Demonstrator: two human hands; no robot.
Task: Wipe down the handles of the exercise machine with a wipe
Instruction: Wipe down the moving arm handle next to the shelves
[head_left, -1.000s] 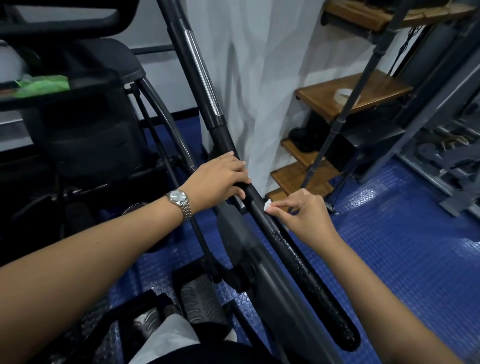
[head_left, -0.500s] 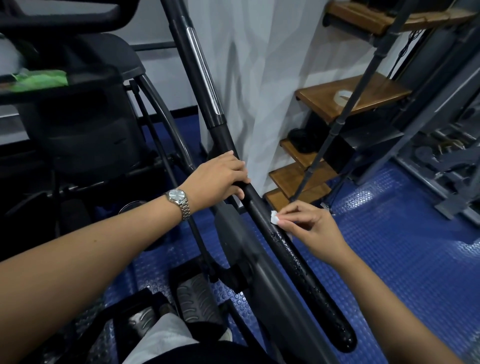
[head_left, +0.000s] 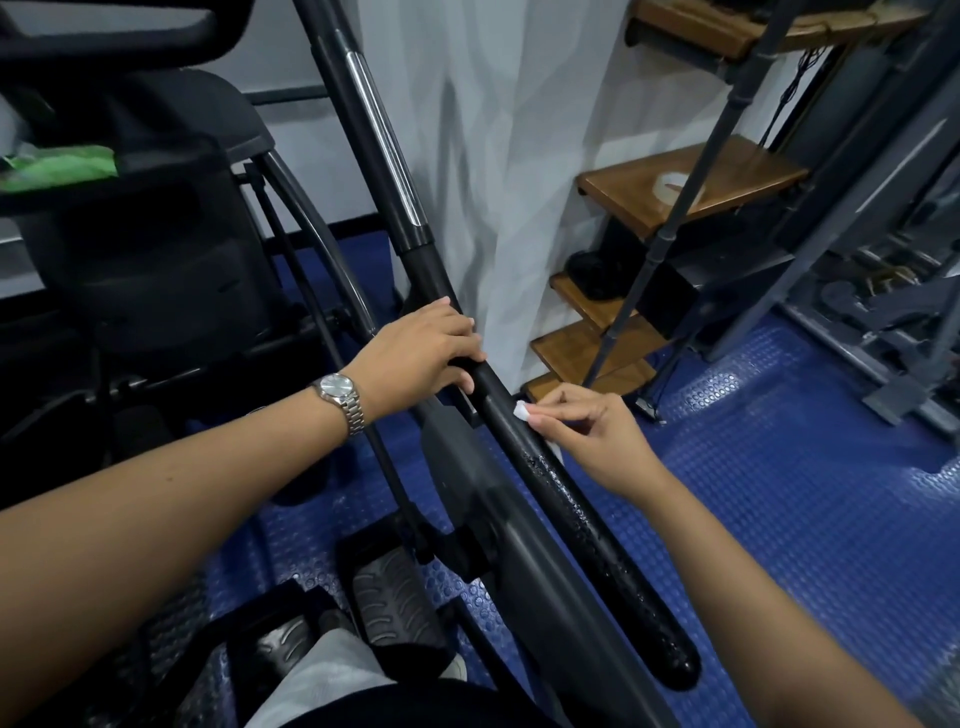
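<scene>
A blue floor (head_left: 779, 493) of studded rubber fills the lower right of the frame, its small round bumps catching the light. Black machine (head_left: 145, 249) housing, matte and blocky, takes up the upper left, with thin curved steel tubes running down from it. Behind the middle hangs a white curtain (head_left: 493, 156) in soft vertical folds. At upper right stands a rack of brown wooden shelves (head_left: 696, 176) on dark metal posts.

The handle (head_left: 582, 519), a long round black bar, runs diagonally from top centre down to a rounded end at lower right. Its upper part is smooth painted tube with a chrome strip; the lower grip is foam-like, and from mid-frame down its surface glistens with wet specks.

The left hand (head_left: 421, 358), in the centre of the frame, wraps over the handle from the left, fingers curled tight around the bar. A steel link-band watch (head_left: 340, 397) sits on that wrist.

The right hand (head_left: 587, 441), just below and right of it, pinches the wipe (head_left: 521, 411) between thumb and fingertips, the other fingers loosely bent. The wipe is a small crumpled white wad, pressed against the right side of the handle, just below the left hand and above the wet stretch.

A ribbed grey pedal (head_left: 389, 603) lies at bottom centre. A bright green packet (head_left: 57, 169) rests on the machine at far left.
</scene>
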